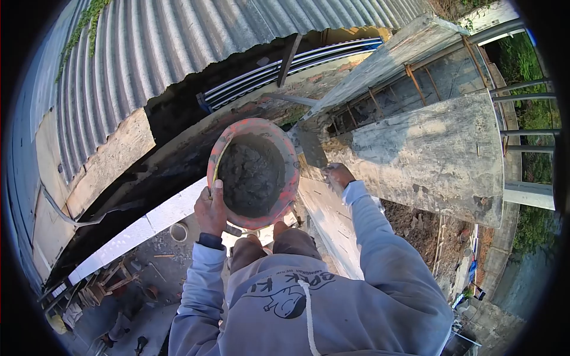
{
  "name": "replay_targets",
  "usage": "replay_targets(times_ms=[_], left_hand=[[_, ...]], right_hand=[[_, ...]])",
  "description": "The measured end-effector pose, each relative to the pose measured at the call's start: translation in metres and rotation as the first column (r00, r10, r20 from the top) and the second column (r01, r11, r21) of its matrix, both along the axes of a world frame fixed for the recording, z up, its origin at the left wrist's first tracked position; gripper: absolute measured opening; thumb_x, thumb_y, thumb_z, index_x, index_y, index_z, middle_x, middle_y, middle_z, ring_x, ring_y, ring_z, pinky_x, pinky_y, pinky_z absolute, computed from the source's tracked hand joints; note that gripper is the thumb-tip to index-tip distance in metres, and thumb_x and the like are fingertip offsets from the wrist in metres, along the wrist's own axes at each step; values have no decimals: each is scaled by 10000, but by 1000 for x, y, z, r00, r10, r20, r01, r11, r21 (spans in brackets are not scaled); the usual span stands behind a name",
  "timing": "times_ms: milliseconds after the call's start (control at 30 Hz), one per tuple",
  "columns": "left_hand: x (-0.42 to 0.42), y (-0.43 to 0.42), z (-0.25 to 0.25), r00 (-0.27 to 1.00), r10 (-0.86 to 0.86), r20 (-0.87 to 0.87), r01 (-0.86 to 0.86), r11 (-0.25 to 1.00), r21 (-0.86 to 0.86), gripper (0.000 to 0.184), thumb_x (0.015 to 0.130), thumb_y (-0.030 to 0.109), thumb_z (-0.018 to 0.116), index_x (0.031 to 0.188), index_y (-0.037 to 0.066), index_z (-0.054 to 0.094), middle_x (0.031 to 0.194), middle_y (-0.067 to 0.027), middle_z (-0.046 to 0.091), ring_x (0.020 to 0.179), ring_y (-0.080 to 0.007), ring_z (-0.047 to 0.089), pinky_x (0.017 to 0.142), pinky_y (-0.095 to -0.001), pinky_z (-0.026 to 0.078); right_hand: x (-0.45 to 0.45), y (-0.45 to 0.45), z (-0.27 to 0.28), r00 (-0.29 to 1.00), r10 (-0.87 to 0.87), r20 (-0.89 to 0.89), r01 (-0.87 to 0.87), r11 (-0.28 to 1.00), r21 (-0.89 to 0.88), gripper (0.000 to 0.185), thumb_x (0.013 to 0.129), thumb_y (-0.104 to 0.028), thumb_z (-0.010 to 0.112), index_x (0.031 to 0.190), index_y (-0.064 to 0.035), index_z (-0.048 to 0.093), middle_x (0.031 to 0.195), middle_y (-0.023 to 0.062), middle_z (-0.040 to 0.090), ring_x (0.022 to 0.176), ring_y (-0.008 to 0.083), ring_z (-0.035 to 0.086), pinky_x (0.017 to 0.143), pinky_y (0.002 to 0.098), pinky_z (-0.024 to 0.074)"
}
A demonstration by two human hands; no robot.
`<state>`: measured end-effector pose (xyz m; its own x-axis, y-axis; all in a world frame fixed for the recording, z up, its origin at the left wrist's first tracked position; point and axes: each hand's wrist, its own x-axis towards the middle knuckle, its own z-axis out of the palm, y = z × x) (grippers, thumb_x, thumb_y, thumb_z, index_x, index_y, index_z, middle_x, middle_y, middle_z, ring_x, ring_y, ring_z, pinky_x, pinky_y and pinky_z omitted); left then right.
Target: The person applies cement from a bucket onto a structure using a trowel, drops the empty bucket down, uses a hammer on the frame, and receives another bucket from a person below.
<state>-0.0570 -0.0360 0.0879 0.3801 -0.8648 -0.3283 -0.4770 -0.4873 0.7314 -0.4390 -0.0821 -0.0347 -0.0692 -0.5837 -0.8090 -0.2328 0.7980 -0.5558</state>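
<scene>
My left hand (211, 209) grips the left rim of a worn red-orange bucket (289, 160), thumb up against the edge. Wet grey mortar (252, 172) partly fills it. The bucket is right in front of my knees. To its right, my right hand (338, 177) is closed beside the near end of a wooden formwork panel (427, 154). A dark grey flat patch (312, 149) lies just beyond its fingers; whether it is a tool blade or wet mortar I cannot tell. What the right fingers hold is hidden.
A corrugated roof (196, 41) overhangs at upper left. Steel bars (415, 83) stand between the formwork boards. Far below on the left is a floor with scrap wood (110, 285) and a round pail (179, 232). Metal rails (528, 132) run at far right.
</scene>
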Motion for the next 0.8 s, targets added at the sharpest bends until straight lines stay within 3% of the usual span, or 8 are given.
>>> replay_targets(times_ms=[167,267,400,533,600,633,733,800], left_hand=[[0,1,-1,1000,19,18,-19,1000,24,578,900,522,498,772,-36,582,637,-185,561,611,-297,554,587,-399,420],[-3,0,1,997,29,-76,-34,997,-68,548,912,498,513,718,-13,545,582,-28,451,562,-113,401,506,-298,336],[0,-3,-11,997,29,-75,-34,997,-75,551,913,501,503,743,-19,563,597,-74,479,574,-171,443,530,-332,357],[2,-6,-5,998,-42,-50,41,999,-8,592,910,524,469,735,-34,561,625,-208,544,615,-323,535,594,-412,404],[6,-5,-15,998,-64,3,64,993,-97,596,906,560,460,720,1,548,571,-87,467,547,-186,445,525,-343,361],[5,-5,-10,998,-51,-35,48,996,-73,604,904,570,453,725,2,551,573,-95,471,548,-197,453,531,-348,368],[4,-6,-11,998,-44,-50,39,995,-92,595,895,563,476,746,-8,560,591,-138,507,561,-255,493,553,-377,392],[-2,-8,-3,997,-54,-49,50,995,-82,589,888,554,494,756,-15,565,600,-156,521,569,-281,509,561,-388,400]], right_hand=[[-21,-30,-41,997,-55,44,54,998,26,160,862,-228,599,861,-70,572,609,52,502,424,186,470,376,334,384],[-33,-10,-72,929,-192,315,246,959,-140,126,855,-215,593,834,-96,559,611,44,499,431,174,450,386,326,375],[-1,-1,-62,785,-507,355,558,828,-51,142,870,-212,583,888,-73,561,600,40,521,402,183,483,369,338,418],[13,15,-17,924,-290,251,322,942,-98,138,882,-204,573,940,-79,575,606,34,526,408,160,496,362,303,413],[24,24,33,995,-96,-4,94,981,-172,183,870,-194,589,972,-42,576,618,65,541,464,172,540,419,321,446],[24,33,44,962,107,-251,-190,922,-338,189,857,-185,595,971,-35,578,654,94,565,524,191,574,468,347,467],[45,32,100,651,327,-685,-728,527,-439,234,808,-180,626,981,-26,591,770,149,615,682,228,639,587,391,507],[67,16,133,361,387,-848,-913,332,-237,267,782,-186,641,992,-25,603,846,156,633,752,236,660,632,398,520]])
